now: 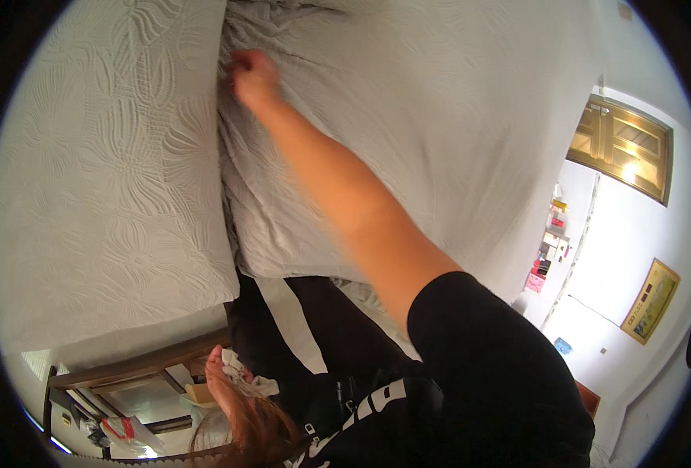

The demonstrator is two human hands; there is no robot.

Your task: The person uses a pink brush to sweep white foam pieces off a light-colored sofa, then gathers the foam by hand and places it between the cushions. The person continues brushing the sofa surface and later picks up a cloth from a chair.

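Observation:
My right hand (254, 79), blurred, is stretched far out over the bed, its fingers bent at the long dark seam between two pale fabric surfaces. Whether it grips any fabric cannot be told. Left of the seam lies a cover with a raised leaf and flower pattern (129, 152). On the seam's right spreads a grey bed cover (439, 128), wrinkled near the seam and smoother farther right. Low in the view, beside my dark trousers, my left hand (225, 380) holds a crumpled whitish cloth (263, 386).
A dark wooden frame (140, 365) stands at lower left, with plastic bags (129, 433) beyond it. Small boxes and other items (547, 257) lie along the right. Farther right are a wooden door or cabinet with glossy panels (626, 146) and a framed picture (650, 301) on the wall.

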